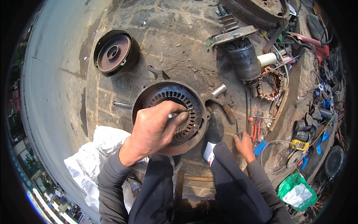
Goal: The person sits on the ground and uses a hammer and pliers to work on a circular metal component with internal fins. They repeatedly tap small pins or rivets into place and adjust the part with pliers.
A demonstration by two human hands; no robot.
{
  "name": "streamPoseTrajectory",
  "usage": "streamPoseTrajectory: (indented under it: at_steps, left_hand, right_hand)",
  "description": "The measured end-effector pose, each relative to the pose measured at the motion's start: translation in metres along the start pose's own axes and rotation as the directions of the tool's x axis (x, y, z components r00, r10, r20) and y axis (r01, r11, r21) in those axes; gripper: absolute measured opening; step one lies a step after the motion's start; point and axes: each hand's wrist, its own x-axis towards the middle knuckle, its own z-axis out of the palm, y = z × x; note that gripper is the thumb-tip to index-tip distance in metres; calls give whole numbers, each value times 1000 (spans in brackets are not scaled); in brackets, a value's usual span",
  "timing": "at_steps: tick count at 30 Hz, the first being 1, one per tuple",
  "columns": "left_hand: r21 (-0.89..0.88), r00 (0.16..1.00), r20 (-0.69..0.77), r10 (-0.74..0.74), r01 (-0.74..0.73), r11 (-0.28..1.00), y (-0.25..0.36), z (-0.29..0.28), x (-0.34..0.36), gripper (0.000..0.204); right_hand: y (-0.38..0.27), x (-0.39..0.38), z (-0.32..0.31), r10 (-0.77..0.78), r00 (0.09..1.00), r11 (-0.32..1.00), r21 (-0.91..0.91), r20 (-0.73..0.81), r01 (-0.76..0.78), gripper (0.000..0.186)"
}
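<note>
My left hand (156, 128) is closed above the round metal motor housing (138, 108), thumb and forefinger pressed together. Between its fingers shows the round end of a thin white stick (172, 116), perhaps a cigarette. Beneath the hand lies the ring of slots of the stator core (164, 98), partly hidden by it. Further right, my right hand (244, 146) reaches down to the ground among hand tools. Its fingers are closed around a slim metal tool (238, 128), whose exact kind I cannot make out. A hammer (225, 106) lies between the housing and this hand.
A dark round end cover (113, 54) stands at the far left. A rotor (243, 59) and a ring of copper windings (271, 84) lie at the far right. Orange-handled screwdrivers (250, 123), a white sack (97, 158) and a green bag (287, 186) are around me.
</note>
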Motion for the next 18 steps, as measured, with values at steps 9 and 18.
streamPoseTrajectory:
  at_steps: [9,18]
  left_hand:
    - [14,998,11,65,-65,998,-1,7,4,16]
    - [35,988,69,140,-142,989,-5,8,11,18]
  right_hand:
    - [-36,28,-9,-239,905,969,-30,-351,245,51]
    - [-75,46,-17,-250,936,962,49,-248,270,42]
